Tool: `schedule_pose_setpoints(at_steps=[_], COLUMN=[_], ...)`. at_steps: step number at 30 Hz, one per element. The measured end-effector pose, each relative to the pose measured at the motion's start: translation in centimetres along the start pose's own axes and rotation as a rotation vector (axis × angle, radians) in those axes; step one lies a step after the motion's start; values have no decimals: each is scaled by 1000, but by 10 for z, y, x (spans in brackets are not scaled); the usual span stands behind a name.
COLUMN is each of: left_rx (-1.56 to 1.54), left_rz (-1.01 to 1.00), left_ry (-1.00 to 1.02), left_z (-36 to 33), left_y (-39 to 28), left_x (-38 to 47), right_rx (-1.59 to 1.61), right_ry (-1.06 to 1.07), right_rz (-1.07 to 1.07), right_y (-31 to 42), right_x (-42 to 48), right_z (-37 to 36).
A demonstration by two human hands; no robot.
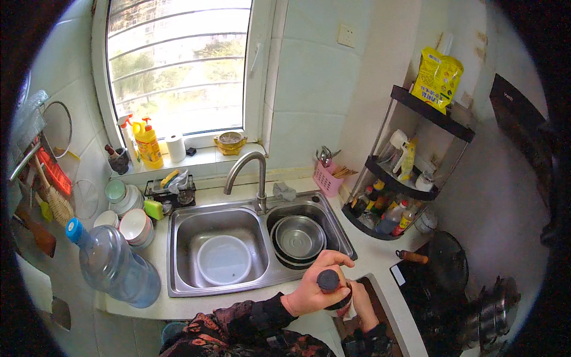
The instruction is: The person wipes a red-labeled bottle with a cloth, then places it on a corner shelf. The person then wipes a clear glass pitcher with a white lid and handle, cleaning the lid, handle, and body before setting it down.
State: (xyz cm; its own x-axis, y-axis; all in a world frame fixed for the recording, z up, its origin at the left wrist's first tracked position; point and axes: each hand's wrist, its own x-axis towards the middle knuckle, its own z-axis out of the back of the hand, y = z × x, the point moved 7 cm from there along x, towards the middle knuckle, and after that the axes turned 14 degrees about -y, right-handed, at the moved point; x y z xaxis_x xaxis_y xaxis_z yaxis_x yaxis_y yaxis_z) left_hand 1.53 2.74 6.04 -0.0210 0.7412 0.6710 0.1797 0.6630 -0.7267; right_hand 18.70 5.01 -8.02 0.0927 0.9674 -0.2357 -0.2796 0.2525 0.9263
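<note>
My left hand (314,285) is closed round the neck of a dark-capped bottle (328,282) at the lower right of the view. Against the bottle's lower part my right hand (363,303) is wrapped, partly hidden behind the left. Both hands hold the bottle upright over the counter's front edge, beside an open drawer (371,285). Left of them is a double steel sink (171,267). A white round basin (224,260) lies in its left bowl, and steel bowls (300,237) are stacked in the right one.
At left stand a large blue plastic water bottle (120,267) and stacked bowls (135,226). The faucet (262,178) rises behind the sink. A pink utensil basket (328,178) and a black corner shelf (401,178) are at the back right. A wok (446,263) sits on the stove at right.
</note>
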Motion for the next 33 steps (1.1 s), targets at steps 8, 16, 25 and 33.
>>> schedule_pose_setpoints(at_steps=[8,16,25,33], left_rx=[-47,-278,58,110], left_rz=[-63,426,111,110], left_ry=[38,-394,-142,-97], left_z=[4,16,-12,-17], left_y=[-16,36,19,27], left_x=[14,2,-4,-9], right_rx=[663,406,398,114], right_ry=[-49,-387,-244,-147], right_rz=[-251,53,205,574], right_y=[-38,-26,42,87], right_x=[-12,-5,-38,-38], right_z=[9,26,1,-16])
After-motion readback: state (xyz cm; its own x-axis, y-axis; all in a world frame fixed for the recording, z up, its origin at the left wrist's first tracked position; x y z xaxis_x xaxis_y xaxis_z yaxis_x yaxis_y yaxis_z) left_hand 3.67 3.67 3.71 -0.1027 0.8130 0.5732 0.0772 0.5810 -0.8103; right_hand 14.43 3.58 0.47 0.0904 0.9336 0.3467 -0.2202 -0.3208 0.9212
